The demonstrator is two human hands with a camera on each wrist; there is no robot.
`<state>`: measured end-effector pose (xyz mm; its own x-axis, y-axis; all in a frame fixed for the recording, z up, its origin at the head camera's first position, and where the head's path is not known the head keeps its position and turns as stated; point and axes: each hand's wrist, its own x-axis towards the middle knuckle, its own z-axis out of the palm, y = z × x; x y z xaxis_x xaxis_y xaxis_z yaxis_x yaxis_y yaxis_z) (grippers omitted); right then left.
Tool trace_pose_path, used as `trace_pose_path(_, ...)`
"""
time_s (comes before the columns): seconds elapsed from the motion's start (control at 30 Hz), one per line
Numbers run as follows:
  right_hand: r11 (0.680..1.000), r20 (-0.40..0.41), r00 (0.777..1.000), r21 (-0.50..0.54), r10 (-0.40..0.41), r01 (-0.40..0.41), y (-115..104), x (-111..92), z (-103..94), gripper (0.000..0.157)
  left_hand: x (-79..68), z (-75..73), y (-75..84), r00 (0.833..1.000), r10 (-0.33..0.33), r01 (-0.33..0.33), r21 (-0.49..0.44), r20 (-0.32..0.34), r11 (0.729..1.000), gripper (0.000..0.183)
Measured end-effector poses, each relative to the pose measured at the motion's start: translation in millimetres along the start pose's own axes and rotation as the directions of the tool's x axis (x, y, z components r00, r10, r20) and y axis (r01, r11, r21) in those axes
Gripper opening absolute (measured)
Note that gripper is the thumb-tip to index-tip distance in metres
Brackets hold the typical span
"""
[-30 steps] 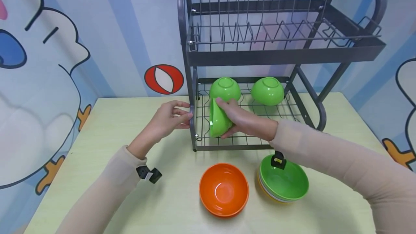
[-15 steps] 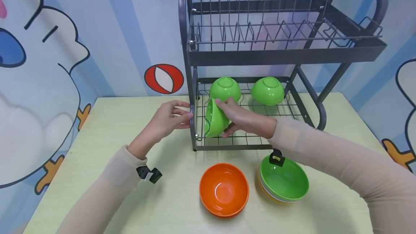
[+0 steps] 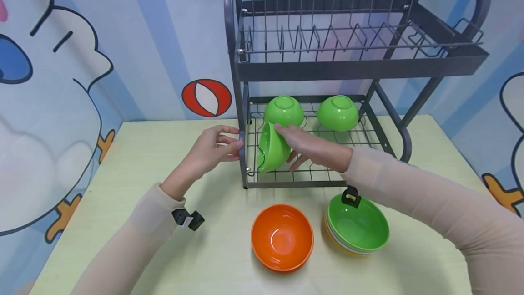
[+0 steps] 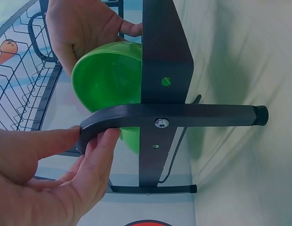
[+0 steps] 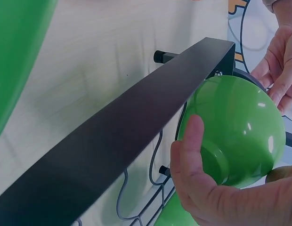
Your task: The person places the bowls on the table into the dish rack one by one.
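On the lower shelf of the dark dish rack (image 3: 327,72), a green bowl (image 3: 276,149) stands tipped on its side at the front left, its mouth toward the left. My right hand (image 3: 315,147) is at its right side, thumb at the rim; the other fingers (image 5: 190,136) are extended and look loosened from the base. With thumb and fingertips my left hand (image 3: 213,149) pinches the rack's left side tube (image 4: 108,115). Upside down behind the tipped bowl sits another green bowl (image 3: 284,110), with a third green bowl (image 3: 337,113) to its right.
In front of the rack, an orange bowl (image 3: 282,238) stands upright on the pale table (image 3: 163,149). Right of it is a stack topped by a green bowl (image 3: 358,224), beneath my right forearm. Wire plate dividers (image 3: 311,35) line the upper shelf. A patterned wall stands behind.
The green bowl has tilted leftward and settled against the shelf wires. My right hand's lower fingers have come away from it, moving slightly right. The left hand stays on the rack.
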<state>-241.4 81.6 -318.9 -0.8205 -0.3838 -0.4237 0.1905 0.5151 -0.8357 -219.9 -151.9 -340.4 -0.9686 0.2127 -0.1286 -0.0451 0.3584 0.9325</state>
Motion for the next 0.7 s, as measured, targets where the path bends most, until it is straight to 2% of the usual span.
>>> trace_pose_path(0.43,0.999,-0.006,1.000,0.036,-0.028,0.028,6,-14,-12.2,0.063,-3.8,-1.8,-1.0,1.000,0.025,-0.026,0.037,0.012,0.999,0.042)
trace_pose_path(0.6,0.999,-0.049,0.999,0.043,-0.020,0.022,8,-25,-20.2,0.057,-10.8,-7.8,0.7,0.999,0.035,-0.040,0.124,0.038,0.991,0.046)
trace_pose_path(0.7,0.998,-0.075,0.997,0.061,-0.010,0.015,9,-34,-25.3,0.052,-17.2,-11.8,4.1,0.998,0.053,-0.058,0.194,0.030,0.979,0.042)
